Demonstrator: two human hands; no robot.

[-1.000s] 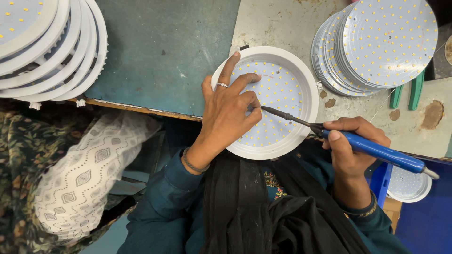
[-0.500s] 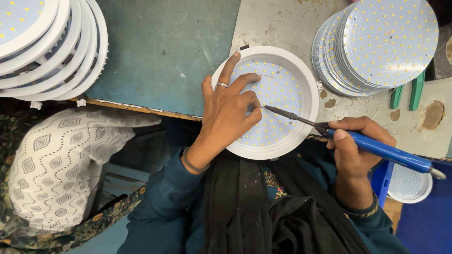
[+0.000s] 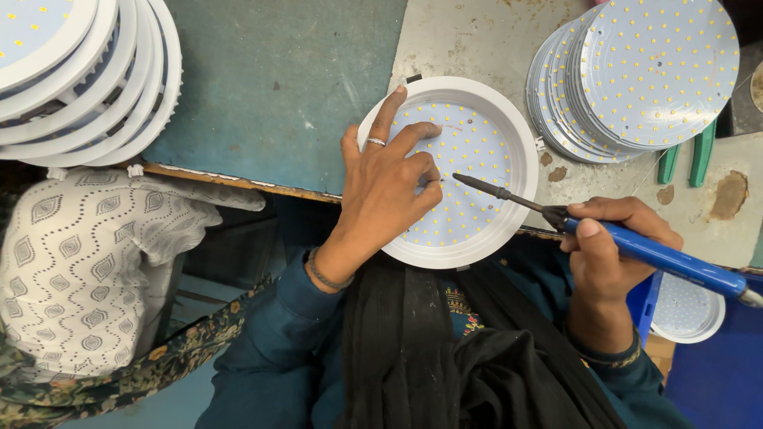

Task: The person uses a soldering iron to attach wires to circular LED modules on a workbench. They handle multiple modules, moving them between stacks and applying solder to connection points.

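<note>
A round white lamp housing point(image 3: 477, 111) with a disc of small yellow LEDs inside lies at the table's near edge. My left hand point(image 3: 387, 187) rests flat on the disc, fingers spread, a ring on one finger, pressing it down. My right hand point(image 3: 612, 238) grips a blue-handled soldering iron point(image 3: 660, 256). Its dark tip point(image 3: 461, 179) touches the disc just beside my left fingertips.
A fanned stack of bare LED discs point(image 3: 636, 79) lies at the back right, with green-handled pliers point(image 3: 685, 163) beside it. White lamp housings point(image 3: 79, 71) are stacked at the far left. A patterned cloth point(image 3: 87, 262) lies at lower left. Another small housing point(image 3: 687, 310) sits below the table edge.
The iron's tip has shifted slightly along the disc toward my left fingers. The patterned cloth at lower left has moved and spread out.
</note>
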